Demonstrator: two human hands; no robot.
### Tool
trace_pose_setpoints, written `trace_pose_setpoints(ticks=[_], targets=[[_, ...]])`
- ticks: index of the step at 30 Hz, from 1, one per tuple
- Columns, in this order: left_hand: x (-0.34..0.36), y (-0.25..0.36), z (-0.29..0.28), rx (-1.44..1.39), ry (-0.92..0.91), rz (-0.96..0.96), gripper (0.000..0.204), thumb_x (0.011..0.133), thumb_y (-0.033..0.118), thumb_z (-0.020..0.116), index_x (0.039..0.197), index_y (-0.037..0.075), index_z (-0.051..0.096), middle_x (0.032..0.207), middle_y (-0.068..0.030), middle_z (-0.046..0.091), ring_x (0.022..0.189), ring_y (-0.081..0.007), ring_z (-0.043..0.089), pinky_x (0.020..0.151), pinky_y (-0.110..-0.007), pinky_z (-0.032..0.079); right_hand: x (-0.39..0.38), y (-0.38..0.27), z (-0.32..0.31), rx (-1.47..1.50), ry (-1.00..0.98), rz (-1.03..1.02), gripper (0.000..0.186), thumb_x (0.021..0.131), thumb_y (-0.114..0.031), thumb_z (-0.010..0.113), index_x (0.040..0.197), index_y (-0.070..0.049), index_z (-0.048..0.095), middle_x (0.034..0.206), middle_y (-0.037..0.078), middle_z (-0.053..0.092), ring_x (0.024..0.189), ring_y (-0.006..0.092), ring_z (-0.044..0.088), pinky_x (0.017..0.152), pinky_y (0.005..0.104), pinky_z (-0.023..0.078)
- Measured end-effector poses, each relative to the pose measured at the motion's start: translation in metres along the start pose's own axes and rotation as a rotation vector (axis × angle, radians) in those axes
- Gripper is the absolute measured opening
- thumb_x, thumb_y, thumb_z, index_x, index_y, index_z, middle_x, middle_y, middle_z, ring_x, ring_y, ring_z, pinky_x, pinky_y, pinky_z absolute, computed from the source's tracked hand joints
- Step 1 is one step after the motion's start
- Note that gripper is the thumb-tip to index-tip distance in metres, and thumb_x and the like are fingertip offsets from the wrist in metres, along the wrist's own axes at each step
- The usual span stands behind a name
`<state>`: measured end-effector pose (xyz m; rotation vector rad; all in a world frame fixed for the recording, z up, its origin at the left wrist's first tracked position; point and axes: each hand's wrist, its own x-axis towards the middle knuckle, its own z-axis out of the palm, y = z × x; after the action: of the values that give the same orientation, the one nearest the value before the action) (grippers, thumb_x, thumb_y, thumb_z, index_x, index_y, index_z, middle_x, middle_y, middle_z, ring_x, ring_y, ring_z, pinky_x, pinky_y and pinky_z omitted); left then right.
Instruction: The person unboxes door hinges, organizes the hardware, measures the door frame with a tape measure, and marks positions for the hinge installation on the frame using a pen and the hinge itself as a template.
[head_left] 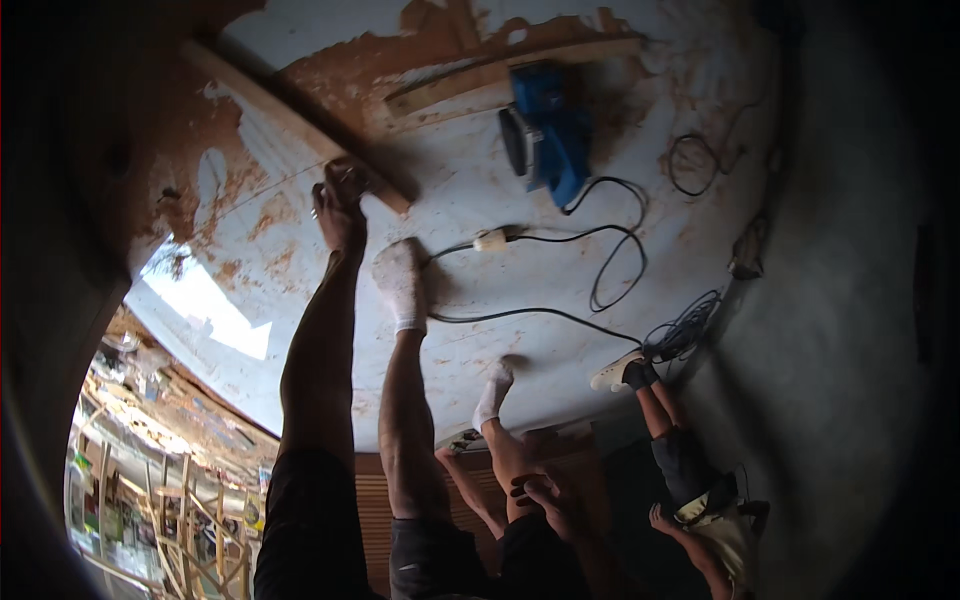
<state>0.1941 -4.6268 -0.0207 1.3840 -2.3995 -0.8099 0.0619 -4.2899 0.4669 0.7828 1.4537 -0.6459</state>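
Your left hand (340, 205) curls its fingers over the near end of the wooden plank (285, 120), whose long axis runs far-left across the paint-worn floor (480, 350). Your right hand (400, 280), covered in white, rests just beside it, nearer you; its fingers cannot be made out. The blue power tool (545, 130) and black cable (600, 270) lie right, with open floor between.

Floor (520, 290): pale blue-grey, blotched with rust-brown dust patches, heaviest above power tool. Power tool (548, 130): bright blue body, dark grey face on left side. Cable (610, 260) below tool: black, with cream-white plug joint (490, 240) to lower left. Plank (290, 125) left of tool: reddish-brown, dusty. Sock (402, 285) lower left of tool: white, soiled grey. Shorts (312, 530) far below: black. Wall (850, 300) right of tool: dull dark grey, unpatterned.
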Motion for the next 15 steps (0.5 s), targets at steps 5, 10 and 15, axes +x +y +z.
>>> trace_pose_setpoints(ticks=[5, 10, 15], targets=[[-0.004, 0.064, -0.051, 0.13, -0.215, -0.269, 0.101, 0.073, 0.006, 0.084, 0.157, 0.001, 0.028, 0.152, -0.0262, 0.042, 0.138, -0.0451, 0.038, 0.117, -0.057, 0.027, -0.03, -0.029, -0.054, -0.111, 0.135, -0.175, 0.037, 0.1, -0.019, 0.069, 0.129, 0.001, 0.057, 0.124, 0.015, 0.066, 0.114, 0.0195, 0.064, 0.094, 0.0365, 0.055], [-0.085, 0.074, -0.135, -0.003, -0.41, -0.205, 0.027, 0.078, 0.009, 0.075, 0.104, 0.006, 0.068, 0.106, -0.0172, 0.067, 0.106, -0.0412, 0.061, 0.092, -0.055, 0.046, -0.121, -0.051, -0.142, -0.451, 0.291, -0.073, 0.031, 0.102, -0.018, 0.065, 0.129, -0.003, 0.063, 0.119, 0.012, 0.07, 0.114, 0.017, 0.065, 0.09, 0.0328, 0.055], [-0.105, 0.13, -0.238, 0.138, -0.809, -0.418, 0.02, 0.073, 0.022, 0.079, 0.071, 0.007, 0.066, 0.074, -0.0151, 0.068, 0.079, -0.0383, 0.069, 0.075, -0.048, 0.054, -0.117, 0.046, -0.289, -0.512, 0.343, -0.221, 0.031, 0.099, -0.026, 0.068, 0.122, -0.005, 0.068, 0.114, 0.012, 0.072, 0.103, 0.0186, 0.069, 0.085, 0.0343, 0.055]])
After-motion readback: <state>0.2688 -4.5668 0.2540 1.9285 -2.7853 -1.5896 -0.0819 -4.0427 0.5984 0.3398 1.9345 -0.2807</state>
